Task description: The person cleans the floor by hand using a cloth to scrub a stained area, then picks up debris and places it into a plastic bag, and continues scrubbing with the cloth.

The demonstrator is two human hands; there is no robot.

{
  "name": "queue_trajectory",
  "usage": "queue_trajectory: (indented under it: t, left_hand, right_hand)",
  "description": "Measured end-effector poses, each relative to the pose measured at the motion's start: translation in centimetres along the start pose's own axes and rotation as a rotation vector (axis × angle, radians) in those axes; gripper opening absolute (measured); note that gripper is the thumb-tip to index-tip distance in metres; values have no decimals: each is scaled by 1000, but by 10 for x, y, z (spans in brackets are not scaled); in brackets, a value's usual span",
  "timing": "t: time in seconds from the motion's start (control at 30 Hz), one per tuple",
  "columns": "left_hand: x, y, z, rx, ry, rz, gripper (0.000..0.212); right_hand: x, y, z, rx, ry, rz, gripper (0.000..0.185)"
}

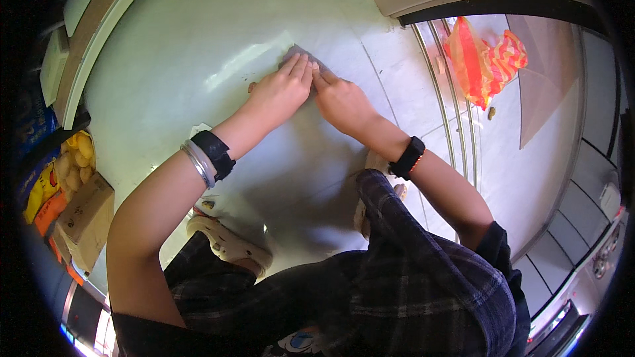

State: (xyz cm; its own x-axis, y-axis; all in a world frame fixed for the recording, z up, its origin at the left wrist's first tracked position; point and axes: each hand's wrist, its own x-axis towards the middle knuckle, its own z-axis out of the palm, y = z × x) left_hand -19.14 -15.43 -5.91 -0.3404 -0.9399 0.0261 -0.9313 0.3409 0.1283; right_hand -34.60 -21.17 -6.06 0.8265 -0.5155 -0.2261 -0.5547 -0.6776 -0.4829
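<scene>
A small dark grey cloth [296, 50] lies on the pale tiled floor, mostly covered by my hands. My left hand [289, 79] rests palm down on it, its fingers together and pressing the near part. From the right, my right hand [342, 99] holds the cloth's right side, fingers bent and touching the fingers of my left. A strip of the cloth [321, 65] shows past my right fingertips. Just left of my left hand is a small reddish-brown piece [252, 87], partly hidden and too small to identify.
Metal rails [441, 94] run along the right, with a red and yellow striped plastic bag [478, 62] beyond them. A cardboard box [87, 220] and a bag of potatoes [77, 161] stand at the left. My beige clogs [225, 243] are on the floor below my hands.
</scene>
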Motion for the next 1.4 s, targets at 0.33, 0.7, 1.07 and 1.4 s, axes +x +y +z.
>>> queue_trajectory:
  t: [0.33,0.7,1.07,1.4]
  left_hand:
    - [62,-33,-25,-290,-39,-70,29]
    - [-20,-27,-11,-10,-106,91,40]
    - [-56,-32,-58,-273,-305,-41,29]
    - [7,-73,-105,-264,-6,221,8]
  right_hand:
    - [29,20,-48,39,186,80,25]
    - [10,-14,13,-54,-26,-85,50]
    - [20,-48,-16,142,-228,-230,35]
    - [58,-54,-147,-322,-330,-372,23]
